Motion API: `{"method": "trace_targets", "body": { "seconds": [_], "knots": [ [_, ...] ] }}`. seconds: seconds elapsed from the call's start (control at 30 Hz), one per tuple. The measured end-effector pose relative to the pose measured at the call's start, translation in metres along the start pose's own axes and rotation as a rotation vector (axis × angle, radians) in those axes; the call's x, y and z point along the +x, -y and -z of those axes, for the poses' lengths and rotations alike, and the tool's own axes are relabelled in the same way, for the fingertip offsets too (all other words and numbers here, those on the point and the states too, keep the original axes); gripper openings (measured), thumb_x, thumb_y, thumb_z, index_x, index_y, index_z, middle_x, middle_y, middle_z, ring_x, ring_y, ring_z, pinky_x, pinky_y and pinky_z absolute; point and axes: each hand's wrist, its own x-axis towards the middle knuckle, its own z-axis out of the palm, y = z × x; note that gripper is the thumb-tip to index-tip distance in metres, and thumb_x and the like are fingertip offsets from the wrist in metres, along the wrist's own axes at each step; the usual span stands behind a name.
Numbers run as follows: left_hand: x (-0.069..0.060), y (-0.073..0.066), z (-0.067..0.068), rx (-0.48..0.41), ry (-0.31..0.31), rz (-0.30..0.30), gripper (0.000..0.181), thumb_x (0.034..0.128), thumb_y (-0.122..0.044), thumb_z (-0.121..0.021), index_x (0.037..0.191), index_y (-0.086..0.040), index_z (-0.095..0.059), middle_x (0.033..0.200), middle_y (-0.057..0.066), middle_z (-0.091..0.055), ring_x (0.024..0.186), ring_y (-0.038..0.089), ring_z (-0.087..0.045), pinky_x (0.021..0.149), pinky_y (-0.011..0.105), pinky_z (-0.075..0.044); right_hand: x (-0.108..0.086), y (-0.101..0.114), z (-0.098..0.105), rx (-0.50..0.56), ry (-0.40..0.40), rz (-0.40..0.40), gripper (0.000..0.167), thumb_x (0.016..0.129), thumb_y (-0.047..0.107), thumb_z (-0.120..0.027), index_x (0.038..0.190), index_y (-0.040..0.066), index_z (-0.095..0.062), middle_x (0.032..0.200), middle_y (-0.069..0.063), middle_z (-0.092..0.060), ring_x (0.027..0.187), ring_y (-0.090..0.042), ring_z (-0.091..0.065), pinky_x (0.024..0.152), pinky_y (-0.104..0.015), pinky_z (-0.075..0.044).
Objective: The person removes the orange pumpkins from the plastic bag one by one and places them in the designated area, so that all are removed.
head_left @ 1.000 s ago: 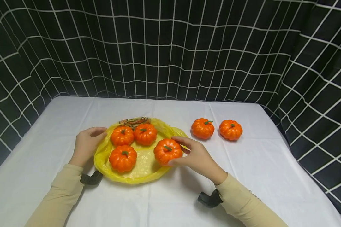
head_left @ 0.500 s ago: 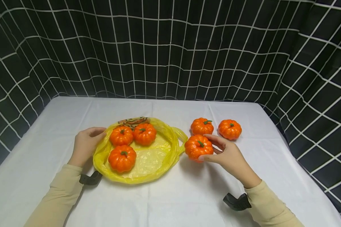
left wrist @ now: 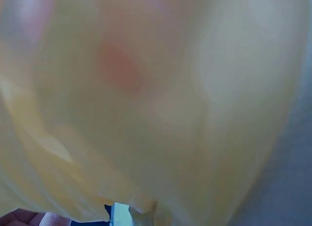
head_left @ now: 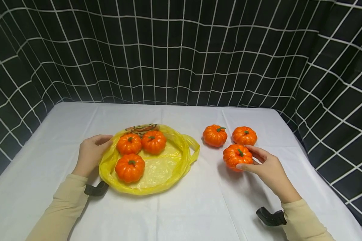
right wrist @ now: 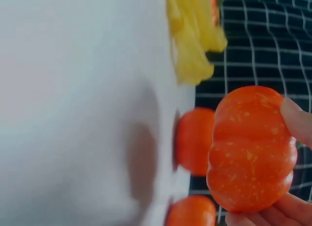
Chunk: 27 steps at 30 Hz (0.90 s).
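A white tablecloth [head_left: 193, 211] bears a yellow plastic bag [head_left: 158, 170]. The left hand [head_left: 93, 152] touches its left rim, grip unclear; the right hand [head_left: 268, 169] grips a miniature pumpkin [head_left: 236, 158], now farther right, hovering near two loose pumpkins [head_left: 215, 136], leaving three bagged pumpkins [head_left: 130, 168] inside.

Held pumpkin [head_left: 236, 159] was glossy, smooth over rounded ribs, hard-looking like lacquered plastic, with pale flecks in the finish up close. Other pumpkins [head_left: 130, 169] had the same shiny coat; stems [head_left: 132, 162] duller. Bag [head_left: 157, 170] was thin plastic film, crinkled, slightly shiny, partly see-through. Tablecloth [head_left: 181, 214] looked like matt fabric, mostly smooth, creased along folds. Curtain [head_left: 159, 57] was matt cloth, wavy. Sleeves [head_left: 58, 207] were soft matt fabric, wrinkled. Wrist mounts [head_left: 269, 218] looked like hard plastic, faint sheen.
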Motion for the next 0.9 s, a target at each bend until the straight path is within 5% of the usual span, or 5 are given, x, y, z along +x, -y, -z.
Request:
{"method": "trace_targets", "body": {
  "seconds": [0.07, 0.3, 0.9],
  "knots": [
    [0.0, 0.0, 0.0, 0.003, -0.002, -0.005, 0.035, 0.0984, -0.022, -0.059, 0.126, -0.001, -0.066, 0.128, 0.022, -0.066, 0.124, 0.036, -0.058, 0.104, 0.047, -0.051, -0.001, -0.005, 0.006, -0.03, -0.02, -0.016, 0.088, 0.082, 0.036, -0.081, 0.152, 0.005, -0.038, 0.155, -0.016, -0.043, 0.144, -0.032, -0.039, 0.098, -0.008, -0.047],
    [-0.001, 0.001, 0.002, -0.007, -0.004, -0.011, 0.035, 0.0985, -0.022, -0.059, 0.126, -0.001, -0.065, 0.128, 0.022, -0.066, 0.125, 0.036, -0.058, 0.104, 0.047, -0.051, 0.006, -0.024, 0.027, -0.099, -0.072, -0.067, 0.088, 0.085, 0.041, -0.078, 0.153, 0.005, -0.036, 0.155, -0.021, -0.042, 0.144, -0.041, -0.036, 0.114, -0.057, -0.036],
    [0.001, 0.002, 0.0, -0.002, 0.002, -0.001, 0.035, 0.0987, -0.022, -0.059, 0.126, -0.002, -0.066, 0.128, 0.022, -0.066, 0.124, 0.036, -0.059, 0.104, 0.047, -0.051, 0.029, -0.064, 0.063, -0.153, -0.154, -0.208, 0.097, 0.085, 0.054, -0.072, 0.155, 0.003, -0.029, 0.157, -0.03, -0.032, 0.144, -0.048, -0.024, 0.111, -0.065, -0.031]
  ]
}}
